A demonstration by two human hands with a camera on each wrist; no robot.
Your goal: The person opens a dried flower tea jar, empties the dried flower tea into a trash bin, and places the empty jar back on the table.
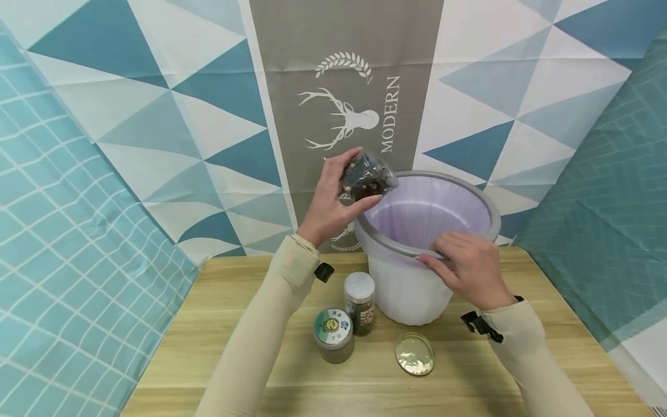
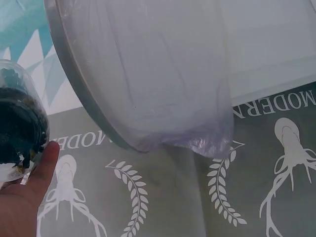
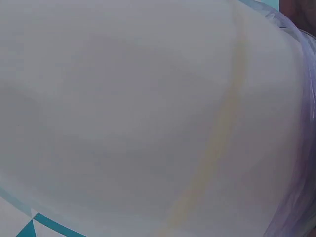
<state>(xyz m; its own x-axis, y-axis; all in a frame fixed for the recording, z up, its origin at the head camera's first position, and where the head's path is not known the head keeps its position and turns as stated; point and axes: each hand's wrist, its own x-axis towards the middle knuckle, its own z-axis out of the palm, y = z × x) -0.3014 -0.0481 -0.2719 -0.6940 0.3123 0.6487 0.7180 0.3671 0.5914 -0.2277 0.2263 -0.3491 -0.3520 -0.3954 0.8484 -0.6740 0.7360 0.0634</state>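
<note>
Head view: a clear jar (image 1: pixel 366 175), smooth, rounded and part-filled with dark matter flecked with pale bits, is gripped by the left hand (image 1: pixel 333 200), the fingers and thumb being wrapped about its wall. It is held tilted above the table (image 1: pixel 292 394), with one end turned toward the white bin (image 1: pixel 409 289). The bin's grey rim (image 1: pixel 494 217), a glossy ring, is gripped by the right hand (image 1: pixel 466 266), the thumb being laid along the outside and the fingers curled over the edge. Inside, the wall is lined with thin, translucent lilac film (image 1: pixel 422 211); in the left wrist view its loose edge is seen crumpled below the ring. On the striped, wood-grained tabletop, a tall cylindrical jar (image 1: pixel 359 292) with a whitish lid is set near the bin's base; just beside it is placed a squat jar (image 1: pixel 334 343), topped by a round green-and-white printed label. A shiny golden disc (image 1: pixel 415 354) is laid flat in front of the bin. Behind, creased cloth (image 1: pixel 219 116) is patterned with blue, grey and white triangles.
</note>
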